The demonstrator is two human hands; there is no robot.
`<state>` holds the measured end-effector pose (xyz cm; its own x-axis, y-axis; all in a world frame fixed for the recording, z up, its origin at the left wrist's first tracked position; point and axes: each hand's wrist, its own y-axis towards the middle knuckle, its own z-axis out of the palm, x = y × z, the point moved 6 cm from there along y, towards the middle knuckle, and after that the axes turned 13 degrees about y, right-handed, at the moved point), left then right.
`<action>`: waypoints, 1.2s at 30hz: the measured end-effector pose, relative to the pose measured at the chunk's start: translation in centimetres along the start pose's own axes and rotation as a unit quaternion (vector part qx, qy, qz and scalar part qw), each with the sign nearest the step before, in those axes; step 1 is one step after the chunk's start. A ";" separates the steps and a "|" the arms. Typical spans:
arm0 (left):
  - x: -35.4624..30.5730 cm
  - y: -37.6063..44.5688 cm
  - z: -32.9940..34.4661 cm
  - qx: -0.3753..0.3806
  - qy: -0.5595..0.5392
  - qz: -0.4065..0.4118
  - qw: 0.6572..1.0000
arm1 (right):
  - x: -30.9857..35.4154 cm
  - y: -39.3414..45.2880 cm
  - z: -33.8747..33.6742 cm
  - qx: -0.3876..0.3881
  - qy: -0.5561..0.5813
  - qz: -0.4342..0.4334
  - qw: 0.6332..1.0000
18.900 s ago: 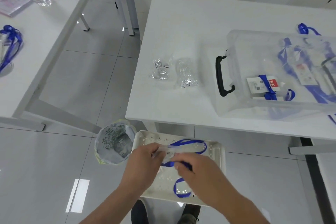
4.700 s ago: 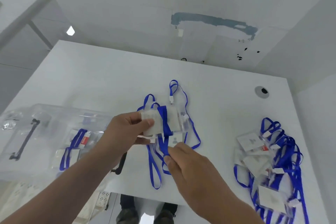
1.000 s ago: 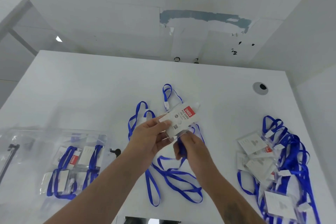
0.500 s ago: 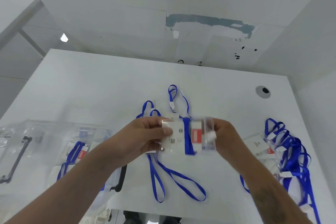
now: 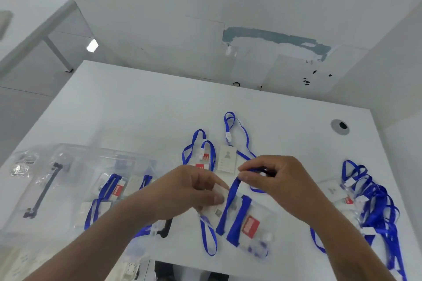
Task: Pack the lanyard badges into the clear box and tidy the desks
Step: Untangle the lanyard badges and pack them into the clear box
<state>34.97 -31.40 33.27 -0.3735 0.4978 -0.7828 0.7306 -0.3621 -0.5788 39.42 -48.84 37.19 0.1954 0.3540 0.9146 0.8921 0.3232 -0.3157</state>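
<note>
My left hand (image 5: pixel 194 191) pinches the left end of a clear badge holder (image 5: pixel 246 223) with a red label, held just above the white desk (image 5: pixel 137 116). A blue lanyard strap (image 5: pixel 230 203) is wound across that badge, and my right hand (image 5: pixel 276 180) pinches the strap above it. More badges with blue lanyards (image 5: pixel 226 157) lie on the desk behind my hands. A tangled pile of lanyard badges (image 5: pixel 370 203) lies at the right. The clear box (image 5: pixel 75 180) with black handles sits at the left and holds several wrapped badges.
Small clear plastic bags (image 5: pixel 22 166) lie left of the box. A round cable hole (image 5: pixel 340 126) sits at the desk's far right corner. White walls close in behind and to the right. Another white desk (image 5: pixel 22 18) stands far left across the floor.
The badge has dropped lower and to the right. My right hand let go of the badge's right end and now pinches the blue strap above it, with the strap wound twice across the badge.
</note>
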 end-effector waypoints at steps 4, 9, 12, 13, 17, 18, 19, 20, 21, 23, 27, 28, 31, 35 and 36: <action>1.3 -1.0 -0.8 -0.089 -0.271 -0.049 0.957 | -3.2 -0.7 2.9 0.001 0.051 0.064 0.997; 3.7 -2.6 -4.5 -0.299 -0.087 -0.093 0.946 | -2.4 -3.8 9.6 0.124 -0.208 -0.004 0.970; 4.3 -4.2 -5.2 -0.269 0.038 -0.079 0.959 | 0.9 -3.6 10.3 0.134 -0.306 -0.052 0.941; 4.4 -4.7 -5.3 -0.246 0.059 -0.075 0.965 | 2.2 -3.2 10.2 0.127 -0.321 -0.077 0.935; 4.8 -6.8 -6.6 -0.177 0.070 -0.055 0.980 | 4.9 -0.2 10.1 0.079 -0.241 -0.107 0.961; 5.0 -7.2 -7.3 -0.178 0.061 -0.048 0.981 | 5.1 0.6 10.8 0.081 -0.200 -0.092 0.972; 5.4 -7.8 -8.4 -0.186 0.053 -0.045 0.980 | 5.2 1.5 11.9 0.087 -0.157 -0.072 0.981; 5.7 -8.1 -9.2 -0.197 0.054 -0.044 0.978 | 5.1 2.1 12.7 0.094 -0.125 -0.050 0.986; 6.2 -8.5 -10.1 -0.208 0.056 -0.050 0.975 | 5.1 2.7 13.6 0.099 -0.111 -0.035 0.988; 7.9 -9.2 -11.6 -0.218 0.045 -0.070 0.972 | 5.0 3.8 15.9 0.103 -0.121 -0.029 0.987; 12.8 -9.7 -13.2 -0.249 -0.013 -0.151 0.957 | 4.9 5.7 20.5 0.109 -0.210 -0.044 0.971; 14.2 -9.6 -13.5 -0.257 -0.019 -0.170 0.951 | 4.5 6.1 21.8 0.120 -0.244 -0.046 0.961; 17.8 -8.6 -13.3 -0.241 0.015 -0.219 0.945 | 2.9 7.2 25.4 0.164 -0.343 -0.052 0.923; 21.2 -6.0 -11.6 -0.165 0.103 -0.266 0.944 | -0.8 8.1 28.3 0.199 -0.441 -0.012 0.875; 21.7 -5.3 -11.2 -0.148 0.131 -0.277 0.940 | -1.6 8.2 28.7 0.202 -0.457 -0.003 0.866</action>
<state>29.37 -9.85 21.95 -0.6187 0.7363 -0.2740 0.6061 0.2255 -0.7627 34.75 -21.55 25.87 -0.3776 0.8387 0.3924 0.6409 0.5426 -0.5429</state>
